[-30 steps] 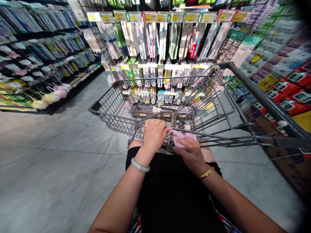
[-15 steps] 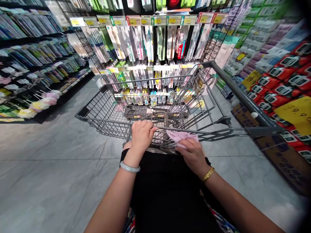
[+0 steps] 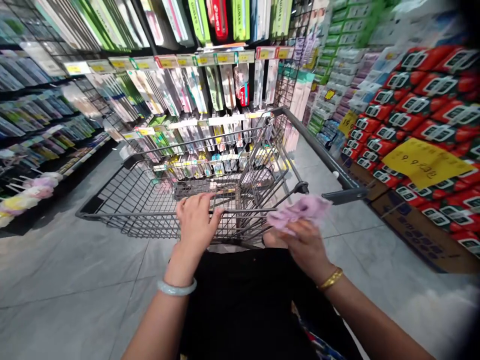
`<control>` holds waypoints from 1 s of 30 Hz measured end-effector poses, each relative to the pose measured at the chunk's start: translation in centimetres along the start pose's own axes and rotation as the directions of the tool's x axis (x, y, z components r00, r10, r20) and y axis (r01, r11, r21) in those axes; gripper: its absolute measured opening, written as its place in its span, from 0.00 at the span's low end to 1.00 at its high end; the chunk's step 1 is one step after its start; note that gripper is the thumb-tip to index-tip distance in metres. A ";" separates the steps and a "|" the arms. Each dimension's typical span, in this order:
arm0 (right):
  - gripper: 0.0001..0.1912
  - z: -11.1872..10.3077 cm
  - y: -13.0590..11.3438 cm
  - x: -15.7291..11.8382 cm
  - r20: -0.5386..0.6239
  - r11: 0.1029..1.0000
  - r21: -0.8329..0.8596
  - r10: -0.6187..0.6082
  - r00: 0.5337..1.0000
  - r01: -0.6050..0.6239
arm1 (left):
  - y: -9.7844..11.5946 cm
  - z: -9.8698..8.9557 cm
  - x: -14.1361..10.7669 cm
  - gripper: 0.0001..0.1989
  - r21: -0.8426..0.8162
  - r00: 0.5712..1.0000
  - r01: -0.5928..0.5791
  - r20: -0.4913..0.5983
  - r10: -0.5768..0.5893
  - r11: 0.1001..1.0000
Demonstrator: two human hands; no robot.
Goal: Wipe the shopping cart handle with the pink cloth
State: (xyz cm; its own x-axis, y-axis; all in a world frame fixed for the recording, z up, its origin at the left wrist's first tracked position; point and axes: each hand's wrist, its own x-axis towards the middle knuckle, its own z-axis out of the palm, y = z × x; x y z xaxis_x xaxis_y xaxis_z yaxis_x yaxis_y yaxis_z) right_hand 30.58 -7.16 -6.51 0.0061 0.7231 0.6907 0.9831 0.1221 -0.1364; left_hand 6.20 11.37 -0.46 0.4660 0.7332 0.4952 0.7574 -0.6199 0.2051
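Observation:
A grey wire shopping cart (image 3: 123, 192) stands in front of me in a shop aisle. My left hand (image 3: 195, 222), with a pale bangle on its wrist, rests on the cart's near rail, fingers over the bar. To the right, my right hand (image 3: 305, 245), wearing a gold bracelet, is closed on a crumpled pink cloth (image 3: 300, 210) held just off the rail's right end. The cloth is blurred. The cart's basket looks empty.
A rack of hanging toothbrush packs (image 3: 210, 95) faces the cart's far end. Red boxes (image 3: 423, 125) with a yellow price sign (image 3: 422, 162) are stacked on the right, cartons below them. Shelves with pastel puffs (image 3: 26, 192) line the left. Grey tiled floor (image 3: 67, 270) lies between.
The view has swung left and the cart has turned. My right hand has lifted the pink cloth off the rail, moving it to the right. My left hand stays on the rail.

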 end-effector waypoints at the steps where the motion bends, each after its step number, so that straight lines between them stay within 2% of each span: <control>1: 0.11 0.4 -0.1 -0.2 0.033 0.999 0.026 -0.037 0.999 0.036 | 1.3 0.1 0.6 0.22 -0.028 0.999 -0.045 -0.002 0.045 0.999; 3: 0.11 0.8 -0.2 -0.3 0.030 0.994 0.093 -0.068 0.997 0.065 | 4.1 0.1 2.1 0.21 -0.100 0.987 -0.157 0.032 0.161 0.983; 6: 0.14 -0.6 0.4 0.4 -0.178 0.994 0.106 0.029 0.984 -0.010 | 7.6 0.3 4.6 0.20 -0.192 0.952 -0.272 0.089 0.293 0.943; 8: 0.17 -2.2 1.0 1.4 -0.306 0.996 0.058 0.082 0.949 -0.067 | 9.2 0.8 6.0 0.22 -0.239 0.936 -0.293 0.127 0.329 0.926; 10: 0.18 -3.5 1.6 2.4 -0.328 0.998 0.020 0.069 0.942 -0.066 | 10.3 1.5 7.1 0.24 -0.269 0.925 -0.281 0.179 0.335 0.921; 12: 0.17 -4.5 1.8 3.1 -0.233 0.999 0.043 0.002 0.972 0.008 | 10.7 2.3 7.6 0.27 -0.268 0.899 -0.246 0.297 0.323 0.931; 15: 0.16 -6.8 2.3 3.4 -0.094 0.982 0.170 -0.063 0.994 0.078 | 10.7 3.0 7.8 0.30 -0.239 0.796 -0.169 0.539 0.275 0.956; 16: 0.16 -7.8 2.7 3.4 -0.104 0.979 0.191 -0.045 0.994 0.065 | 10.6 3.0 7.8 0.30 -0.239 0.758 -0.143 0.598 0.262 0.960; 18: 0.19 -10.2 3.9 3.7 -0.214 0.983 0.185 0.032 0.976 0.008 | 10.4 2.8 7.8 0.31 -0.249 0.711 -0.093 0.661 0.239 0.964; 20: 0.22 -12.3 5.6 4.6 -0.287 0.980 0.200 0.083 0.954 -0.025 | 10.3 2.3 7.7 0.32 -0.238 0.688 -0.055 0.695 0.209 0.970; 22: 0.21 -13.4 7.5 6.3 -0.254 0.958 0.286 0.055 0.966 0.021 | 10.4 1.9 7.5 0.33 -0.207 0.671 -0.041 0.719 0.181 0.977; 24: 0.18 -13.5 9.5 8.5 -0.156 0.917 0.387 -0.036 0.987 0.095 | 10.5 1.7 7.3 0.33 -0.190 0.661 -0.052 0.729 0.176 0.980; 26: 0.16 -12.4 11.6 11.0 -0.103 0.889 0.433 -0.117 0.988 0.150 | 10.7 1.5 7.1 0.32 -0.181 0.658 -0.061 0.732 0.176 0.982; 28: 0.15 -10.8 13.5 13.4 -0.075 0.896 0.424 -0.116 0.990 0.137 | 10.8 1.3 6.9 0.32 -0.177 0.658 -0.062 0.732 0.174 0.982; 30: 0.14 -9.4 14.7 15.2 -0.071 0.905 0.418 -0.046 0.996 0.071 | 11.0 1.1 6.8 0.31 -0.173 0.660 -0.059 0.732 0.168 0.983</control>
State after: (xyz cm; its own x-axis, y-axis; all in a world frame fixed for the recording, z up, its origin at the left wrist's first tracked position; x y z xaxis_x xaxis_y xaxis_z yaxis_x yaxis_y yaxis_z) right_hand 46.86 -0.72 8.65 -0.0259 0.6665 0.7451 0.8140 0.4467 -0.3713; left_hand 18.20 9.86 4.26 0.7699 0.5842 -0.2566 0.6381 -0.7010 0.3186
